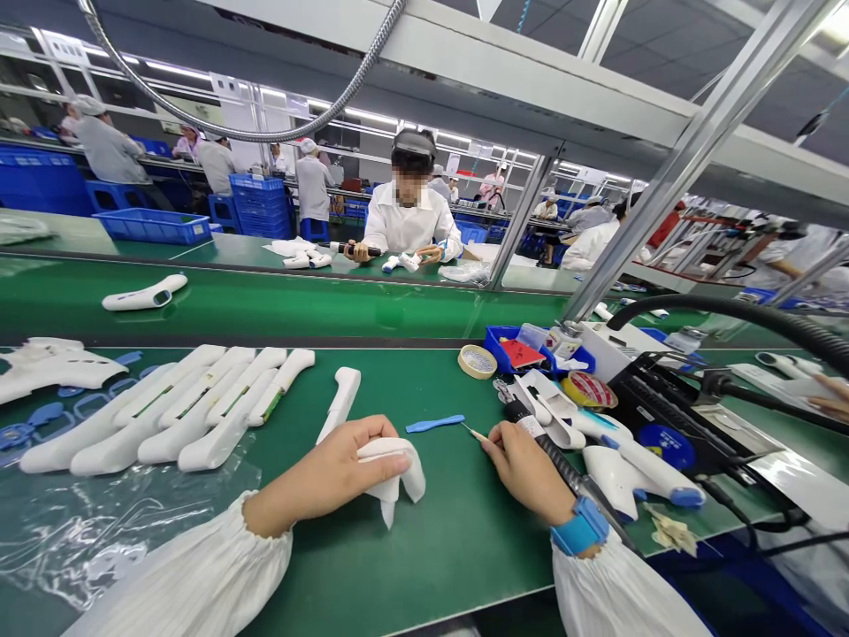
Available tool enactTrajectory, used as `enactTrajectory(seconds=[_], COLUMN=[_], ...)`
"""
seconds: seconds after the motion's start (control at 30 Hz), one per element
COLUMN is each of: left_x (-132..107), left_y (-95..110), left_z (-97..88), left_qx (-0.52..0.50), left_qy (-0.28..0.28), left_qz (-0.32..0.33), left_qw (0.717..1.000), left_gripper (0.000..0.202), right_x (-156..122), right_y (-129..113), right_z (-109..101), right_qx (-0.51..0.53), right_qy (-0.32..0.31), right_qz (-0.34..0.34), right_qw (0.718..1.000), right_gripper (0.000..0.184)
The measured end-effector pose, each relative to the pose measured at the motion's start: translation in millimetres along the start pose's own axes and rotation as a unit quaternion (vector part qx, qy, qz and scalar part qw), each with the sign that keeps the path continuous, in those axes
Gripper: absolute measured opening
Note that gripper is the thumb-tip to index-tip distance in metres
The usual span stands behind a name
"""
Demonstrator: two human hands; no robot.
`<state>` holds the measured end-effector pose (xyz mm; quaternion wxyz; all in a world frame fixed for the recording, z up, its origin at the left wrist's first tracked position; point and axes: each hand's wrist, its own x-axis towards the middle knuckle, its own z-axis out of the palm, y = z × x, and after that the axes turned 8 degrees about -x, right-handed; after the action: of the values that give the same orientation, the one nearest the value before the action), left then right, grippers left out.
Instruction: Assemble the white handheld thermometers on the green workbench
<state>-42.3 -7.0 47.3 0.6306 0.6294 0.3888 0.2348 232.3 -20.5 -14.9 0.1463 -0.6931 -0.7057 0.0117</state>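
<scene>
My left hand (332, 473) is closed around a white plastic handle-shaped casing (391, 469) and rests on the green mat (438, 531). My right hand (523, 469) pinches a thin pointed stick (472, 432), tip aimed left; a blue strap (582, 526) circles that wrist. A small blue plastic strip (434, 424) lies on the mat just beyond the stick's tip. Another white casing (341, 400) lies behind my left hand.
Several white casings (186, 411) lie in a row at left over a clear plastic sheet (99, 522). Tape rolls (477, 361), a blue tray (514, 349), more casings (623, 464) and a black cabled tool (669, 416) crowd the right. A person (408, 221) works opposite, across the belt.
</scene>
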Motion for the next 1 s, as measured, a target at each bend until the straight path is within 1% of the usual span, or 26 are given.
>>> enactTrajectory(seconds=[0.03,0.1,0.13,0.2,0.27,0.33,0.4,0.5,0.57,0.6,0.7,0.8,0.9,1.0], left_x=[0,1,1,1,0,-3,-7,-13,-16,-17,-19,-20,-21,-18], left_y=[1,2,2,2,3,5,8,13,15,16,17,15,9,-2], left_z=[-0.4,-1.0,-1.0,-0.6,0.6,2.4,4.3,6.5,7.3,7.3,5.8,2.2,-1.3,-0.1], left_qx=[0.000,0.008,0.014,0.031,0.041,0.030,0.000,-0.028,-0.047,-0.060,-0.087,-0.102,-0.117,-0.138], left_qy=[-0.003,-0.007,-0.011,-0.026,-0.039,-0.050,-0.054,-0.038,-0.030,-0.031,-0.033,-0.015,-0.002,-0.001], left_qz=[-0.002,0.011,0.019,0.028,0.025,0.012,-0.002,-0.006,-0.005,-0.006,-0.020,-0.032,-0.033,-0.035], left_qw=[1.000,1.000,1.000,0.999,0.998,0.998,0.999,0.999,0.998,0.998,0.995,0.994,0.993,0.990], left_gripper=[0.028,0.029,0.031,0.033,0.032,0.028,0.024,0.020,0.019,0.019,0.019,0.025,0.026,0.026], right_x=[-1,-4,-6,-9,-10,-10,-9,-7,-8,-9,-13,-18,-24,-30], right_y=[-3,-13,-21,-39,-57,-72,-81,-89,-94,-96,-103,-104,-99,-94], right_z=[-2,-9,-13,-21,-26,-28,-27,-24,-21,-20,-19,-19,-19,-17], right_qx=[0.027,0.132,0.201,0.323,0.366,0.358,0.326,0.269,0.239,0.226,0.196,0.213,0.278,0.369], right_qy=[0.000,-0.010,-0.028,-0.090,-0.149,-0.178,-0.182,-0.157,-0.137,-0.130,-0.117,-0.117,-0.124,-0.134], right_qz=[-0.001,-0.001,-0.005,-0.028,-0.067,-0.115,-0.170,-0.242,-0.270,-0.278,-0.265,-0.234,-0.205,-0.147], right_qw=[1.000,0.991,0.979,0.942,0.916,0.909,0.912,0.919,0.923,0.925,0.937,0.941,0.930,0.908], right_gripper=[0.017,0.018,0.020,0.027,0.032,0.040,0.052,0.068,0.071,0.069,0.054,0.042,0.036,0.023])
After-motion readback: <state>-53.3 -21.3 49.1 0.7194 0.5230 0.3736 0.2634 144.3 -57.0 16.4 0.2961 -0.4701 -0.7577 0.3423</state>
